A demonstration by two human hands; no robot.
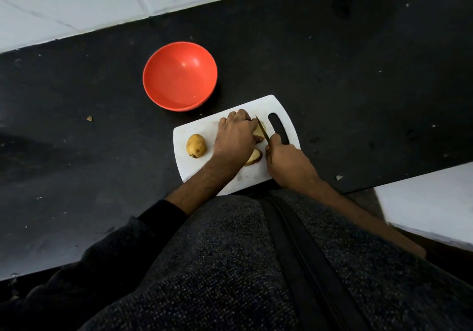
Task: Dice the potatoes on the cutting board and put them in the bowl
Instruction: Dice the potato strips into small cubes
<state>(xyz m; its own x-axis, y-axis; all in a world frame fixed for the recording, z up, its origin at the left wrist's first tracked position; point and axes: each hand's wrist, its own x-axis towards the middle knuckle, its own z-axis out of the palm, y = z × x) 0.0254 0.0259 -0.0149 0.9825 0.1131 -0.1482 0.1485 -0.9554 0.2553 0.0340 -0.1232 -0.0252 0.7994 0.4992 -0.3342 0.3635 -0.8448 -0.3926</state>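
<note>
your left hand point(236, 136) fingers curl over the potato piece point(258, 131), pinning it; your right hand point(281, 156) grips the knife point(263, 132), blade just right of those fingertips.

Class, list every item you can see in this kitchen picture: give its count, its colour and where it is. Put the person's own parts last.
bowl: one, red-orange, on the black counter beyond the board, nothing in it.
cutting board: one, white, at the counter's near edge.
whole potato: one, yellow-brown, at the board's left end.
cut potato pieces: at least two, pale with brown skin, between the hands; one mostly hidden.
knife: one, dark blade, over the board's right part.
counter: one, black, flecked with small scraps.
tiles: white, behind the counter.
left hand: holds the potato piece being cut.
right hand: grips the knife.
</note>
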